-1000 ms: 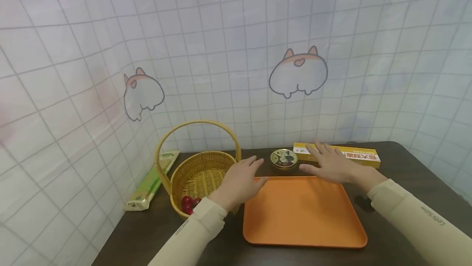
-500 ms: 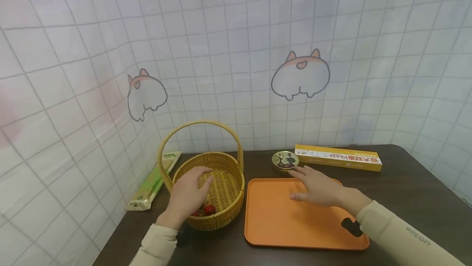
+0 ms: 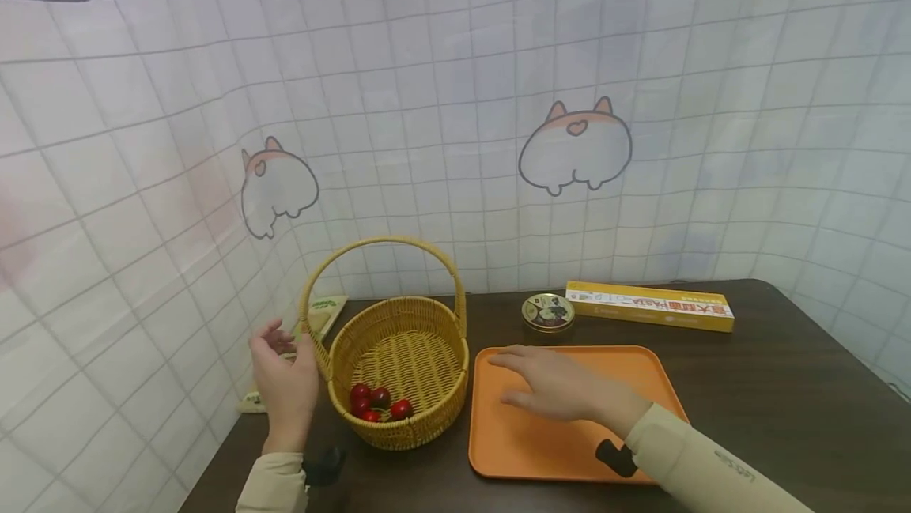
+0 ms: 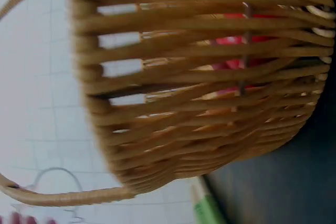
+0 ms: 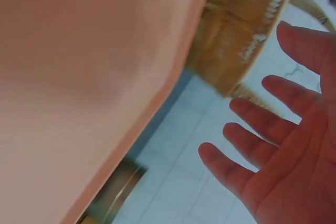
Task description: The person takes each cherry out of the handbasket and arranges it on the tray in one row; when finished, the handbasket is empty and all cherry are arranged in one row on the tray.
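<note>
At the far left of the head view, low against the tiled backdrop, a green packet lies on the dark table, mostly hidden behind the left hand. That hand stands upright in the lower left of the frame, just beside the outer wall of the wicker basket; its fingers are loosely curled and a little apart, and they hold nothing. Whether the hand touches the basket's handle cannot be told. In the left wrist view the woven wall of the basket fills the frame, with red showing through the gaps near the top, and the hand itself is out of sight.

The basket sits left of centre, its hoop handle upright, and a small cluster of red tomatoes lies at the near side of its floor. Just right of it, touching or nearly so, lies the orange tray in the lower middle of the frame. The right hand is stretched palm down over the tray's left half, fingers straight and slightly spread, pointing toward the basket. The right wrist view shows the right hand open with its fingers apart, above the tray.

Behind the tray, at centre, stands a small round tin. Right of the tin, a long yellow box lies along the table's back edge.
</note>
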Action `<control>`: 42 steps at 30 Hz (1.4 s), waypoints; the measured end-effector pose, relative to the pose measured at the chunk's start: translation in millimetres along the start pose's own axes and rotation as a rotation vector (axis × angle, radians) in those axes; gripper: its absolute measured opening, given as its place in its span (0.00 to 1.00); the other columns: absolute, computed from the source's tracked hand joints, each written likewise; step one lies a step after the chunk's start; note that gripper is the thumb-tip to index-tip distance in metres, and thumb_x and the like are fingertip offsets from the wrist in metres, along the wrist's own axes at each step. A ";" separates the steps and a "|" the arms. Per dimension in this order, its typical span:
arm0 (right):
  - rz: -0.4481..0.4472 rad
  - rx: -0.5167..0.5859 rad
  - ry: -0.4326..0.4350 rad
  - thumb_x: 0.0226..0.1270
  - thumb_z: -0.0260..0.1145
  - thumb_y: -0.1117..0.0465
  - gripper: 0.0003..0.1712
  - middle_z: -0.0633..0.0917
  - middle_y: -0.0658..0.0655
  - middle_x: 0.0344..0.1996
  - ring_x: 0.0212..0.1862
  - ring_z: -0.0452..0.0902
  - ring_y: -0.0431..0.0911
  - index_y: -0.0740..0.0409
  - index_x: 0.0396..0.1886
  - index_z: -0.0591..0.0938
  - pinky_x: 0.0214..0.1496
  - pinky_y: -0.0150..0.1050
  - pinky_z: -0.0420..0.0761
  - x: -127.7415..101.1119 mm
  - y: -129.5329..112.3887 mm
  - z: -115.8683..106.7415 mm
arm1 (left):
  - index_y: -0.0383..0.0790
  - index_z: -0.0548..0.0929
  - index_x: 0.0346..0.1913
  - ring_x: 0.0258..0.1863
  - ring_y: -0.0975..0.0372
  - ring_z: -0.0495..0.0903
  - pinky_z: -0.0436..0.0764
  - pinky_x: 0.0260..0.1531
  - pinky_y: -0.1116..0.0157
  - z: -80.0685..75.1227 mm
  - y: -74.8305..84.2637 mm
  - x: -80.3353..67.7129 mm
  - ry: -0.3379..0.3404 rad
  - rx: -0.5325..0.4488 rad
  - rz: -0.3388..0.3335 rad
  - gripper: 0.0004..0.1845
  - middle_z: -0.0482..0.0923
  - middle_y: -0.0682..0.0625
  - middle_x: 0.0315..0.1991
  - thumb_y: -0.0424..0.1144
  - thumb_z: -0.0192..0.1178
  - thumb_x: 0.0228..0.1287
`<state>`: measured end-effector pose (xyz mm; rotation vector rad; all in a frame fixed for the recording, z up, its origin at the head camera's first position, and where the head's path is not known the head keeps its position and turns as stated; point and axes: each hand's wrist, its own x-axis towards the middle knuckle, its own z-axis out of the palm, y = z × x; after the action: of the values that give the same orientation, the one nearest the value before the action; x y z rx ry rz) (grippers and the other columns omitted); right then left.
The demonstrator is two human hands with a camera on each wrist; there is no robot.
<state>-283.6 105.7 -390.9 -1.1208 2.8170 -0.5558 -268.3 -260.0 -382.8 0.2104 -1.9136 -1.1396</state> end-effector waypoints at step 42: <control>-0.030 0.110 -0.104 0.68 0.63 0.56 0.19 0.82 0.43 0.55 0.57 0.77 0.42 0.43 0.58 0.81 0.53 0.40 0.78 127.5 -79.9 58.1 | 0.33 0.70 0.52 0.39 0.52 0.66 0.66 0.39 0.59 35.6 -69.1 -7.6 -0.354 -0.136 -0.431 0.15 0.68 0.40 0.43 0.30 0.45 0.63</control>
<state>-314.3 -51.9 -407.2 -1.1386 2.6515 -0.6277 -309.0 -272.6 -448.2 0.3797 -2.1481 -1.6793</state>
